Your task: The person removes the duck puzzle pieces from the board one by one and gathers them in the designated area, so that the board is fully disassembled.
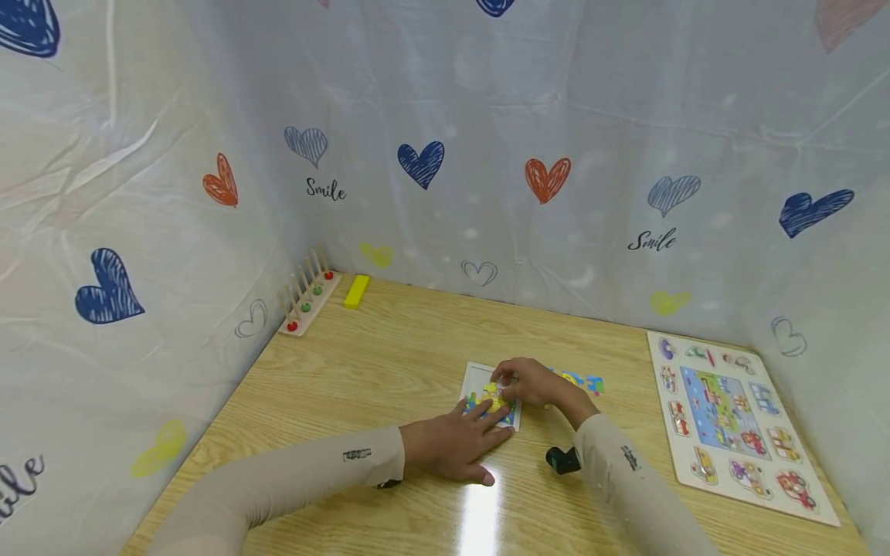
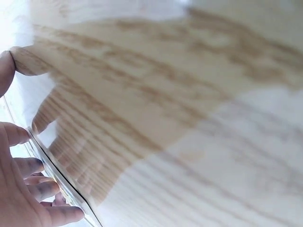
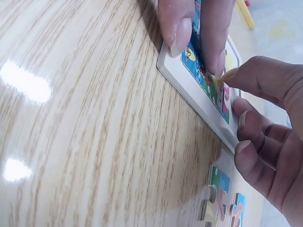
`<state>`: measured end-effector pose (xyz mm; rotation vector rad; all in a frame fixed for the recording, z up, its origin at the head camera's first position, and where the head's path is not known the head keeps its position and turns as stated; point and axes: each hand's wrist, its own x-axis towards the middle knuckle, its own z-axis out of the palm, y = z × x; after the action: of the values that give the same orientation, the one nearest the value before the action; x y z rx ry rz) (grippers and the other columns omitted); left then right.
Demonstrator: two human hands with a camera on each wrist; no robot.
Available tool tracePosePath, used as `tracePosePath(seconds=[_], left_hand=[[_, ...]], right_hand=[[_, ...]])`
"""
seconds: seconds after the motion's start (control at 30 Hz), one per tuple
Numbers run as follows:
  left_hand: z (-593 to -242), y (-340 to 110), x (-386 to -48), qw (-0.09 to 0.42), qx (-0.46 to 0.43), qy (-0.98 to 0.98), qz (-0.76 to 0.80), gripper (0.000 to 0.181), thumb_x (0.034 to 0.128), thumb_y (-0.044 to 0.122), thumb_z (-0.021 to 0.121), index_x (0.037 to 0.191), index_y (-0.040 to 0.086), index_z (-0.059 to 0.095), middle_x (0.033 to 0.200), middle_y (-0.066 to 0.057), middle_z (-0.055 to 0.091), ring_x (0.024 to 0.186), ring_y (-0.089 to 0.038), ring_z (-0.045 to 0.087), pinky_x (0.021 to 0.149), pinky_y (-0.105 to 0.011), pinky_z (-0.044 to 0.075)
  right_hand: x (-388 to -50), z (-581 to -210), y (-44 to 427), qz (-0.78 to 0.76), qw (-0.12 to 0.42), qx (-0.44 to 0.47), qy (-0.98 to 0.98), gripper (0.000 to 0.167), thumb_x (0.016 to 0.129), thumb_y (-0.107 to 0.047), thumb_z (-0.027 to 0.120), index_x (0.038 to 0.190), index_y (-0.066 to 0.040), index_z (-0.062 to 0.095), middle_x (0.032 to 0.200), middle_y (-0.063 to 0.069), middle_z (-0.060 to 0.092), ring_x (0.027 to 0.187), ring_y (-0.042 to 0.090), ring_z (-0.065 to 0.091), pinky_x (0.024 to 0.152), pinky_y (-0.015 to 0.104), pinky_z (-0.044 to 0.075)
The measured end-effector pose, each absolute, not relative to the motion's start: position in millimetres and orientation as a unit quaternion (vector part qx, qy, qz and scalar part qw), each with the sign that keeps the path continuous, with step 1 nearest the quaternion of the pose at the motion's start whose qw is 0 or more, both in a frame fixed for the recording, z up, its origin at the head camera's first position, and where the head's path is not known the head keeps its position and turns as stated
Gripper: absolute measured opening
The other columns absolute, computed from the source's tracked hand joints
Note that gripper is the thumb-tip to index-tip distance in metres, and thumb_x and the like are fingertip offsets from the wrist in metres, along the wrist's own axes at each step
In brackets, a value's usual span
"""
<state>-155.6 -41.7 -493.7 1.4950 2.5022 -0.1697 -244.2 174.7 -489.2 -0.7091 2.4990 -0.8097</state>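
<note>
A small jigsaw puzzle in a white tray (image 1: pixel 477 374) lies on the table before me, partly covered by both hands. My left hand (image 1: pixel 455 444) is spread over its near side, and straight fingers (image 3: pixel 175 30) press on the colourful pieces. Above the tray's right side, my right hand (image 1: pixel 531 384) bends its thumb and fingers around a yellow jigsaw piece (image 1: pixel 490 388) at the picture's upper edge. The right wrist view shows that thumb (image 3: pixel 258 78) touching the picture, while the grip itself is partly hidden. Loose jigsaw pieces (image 3: pixel 218 203) lie beside the tray near my right hand.
A large wooden vehicle puzzle board (image 1: pixel 723 413) lies at the right. A pegged stand (image 1: pixel 309 305) with red and green beads and a yellow block (image 1: pixel 357 292) stand at the far left. Behind the right forearm sits a small black object (image 1: pixel 562 460). Heart-printed curtains surround the table.
</note>
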Motion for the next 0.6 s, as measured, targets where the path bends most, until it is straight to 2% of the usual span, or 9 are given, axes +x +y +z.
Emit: tracePosePath(seconds=[0.37,0.6], left_hand=[[-492.8,-41.6,-153.2,0.1,0.519,0.846,-0.079,0.076,0.1014,0.067,0.027,0.162,0.022,0.021,0.169,-0.006,0.014,0.153,-0.033,0.023,0.113,-0.055,0.038],[-493.8,-41.7,-153.3,0.101,0.523,0.844,-0.072,0.075,0.1021,0.066,0.027,0.162,0.022,0.022,0.169,-0.006,0.014,0.153,-0.033,0.023,0.112,-0.056,0.038]], right_hand=[[-245.4,-488.2,174.9,-0.287,0.206,-0.26,0.899,0.02,0.091,-0.011,0.072,0.11,-0.015,0.07,0.098,0.001,0.064,0.09,0.016,0.056,0.082,0.037,0.048],[-245.7,-490.5,174.6,-0.304,0.202,-0.268,0.891,0.018,0.091,-0.01,0.072,0.108,-0.012,0.066,0.096,0.002,0.062,0.087,0.016,0.055,0.079,0.035,0.048]])
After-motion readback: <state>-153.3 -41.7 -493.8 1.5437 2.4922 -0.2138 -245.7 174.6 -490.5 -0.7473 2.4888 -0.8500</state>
